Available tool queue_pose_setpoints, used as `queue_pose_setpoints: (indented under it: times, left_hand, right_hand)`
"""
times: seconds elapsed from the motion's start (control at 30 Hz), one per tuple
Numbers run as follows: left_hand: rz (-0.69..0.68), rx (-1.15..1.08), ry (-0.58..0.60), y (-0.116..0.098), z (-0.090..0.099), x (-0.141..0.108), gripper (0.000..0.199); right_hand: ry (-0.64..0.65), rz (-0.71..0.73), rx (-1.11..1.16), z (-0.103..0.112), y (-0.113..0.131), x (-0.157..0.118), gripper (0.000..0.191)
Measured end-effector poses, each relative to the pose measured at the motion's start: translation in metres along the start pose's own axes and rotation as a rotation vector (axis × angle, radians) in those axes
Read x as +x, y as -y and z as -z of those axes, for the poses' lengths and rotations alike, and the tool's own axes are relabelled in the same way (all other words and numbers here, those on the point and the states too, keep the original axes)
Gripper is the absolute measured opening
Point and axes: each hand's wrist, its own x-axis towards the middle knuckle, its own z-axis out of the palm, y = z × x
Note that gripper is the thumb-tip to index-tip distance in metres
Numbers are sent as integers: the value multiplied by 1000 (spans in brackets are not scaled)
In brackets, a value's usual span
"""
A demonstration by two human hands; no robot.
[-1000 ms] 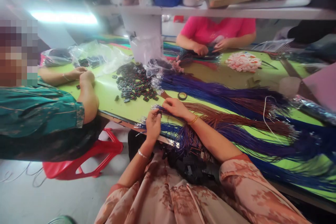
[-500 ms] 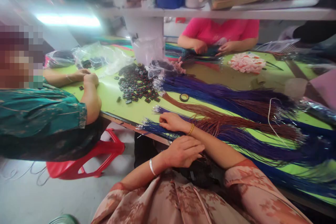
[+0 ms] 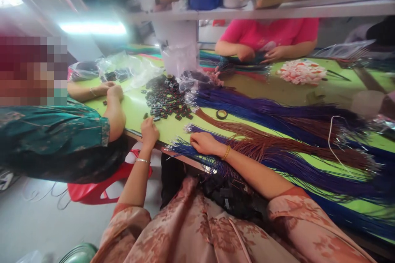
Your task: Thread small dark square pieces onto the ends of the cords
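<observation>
My left hand [image 3: 150, 132] reaches to the table's front edge, at the near side of a pile of small black plastic connectors [image 3: 166, 100]. Its fingers are pinched together beside the nearest pieces; what they hold, if anything, is hidden. My right hand [image 3: 205, 144] lies over a bundle of blue wires [image 3: 182, 146] with silvery tips, fingers curled inward. I cannot make out what is inside them. Brown wires [image 3: 234, 127] spread just behind that hand. On my lap is a heap of black pieces [image 3: 226, 193].
A roll of tape [image 3: 221, 114] lies behind the brown wires. More purple-blue wires [image 3: 262, 104] stretch rightward. At left sits a co-worker in a green sleeve [image 3: 86, 125]; across the table is another in a pink shirt [image 3: 268, 35]. A shelf [image 3: 277, 13] crosses above.
My left hand has moved from over my lap, near my right forearm, out to the left beside the connectors. The right hand stays on the blue wires. The view has shifted slightly.
</observation>
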Motion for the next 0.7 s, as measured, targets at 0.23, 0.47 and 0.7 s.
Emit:
queue_pose_setpoints:
  times: [0.23,0.47,0.7]
  left_hand:
    - [3,205,123,2,-8,9,15]
    - [101,140,190,-4,7,-2,28]
    - [279,-705,100,-29,24,-20,32]
  right_hand:
    - [-47,-69,33,1,-2,-1,13]
    - [-105,-147,15,6,-1,-1,16]
    - [-241,-90,463,7,4,1,8]
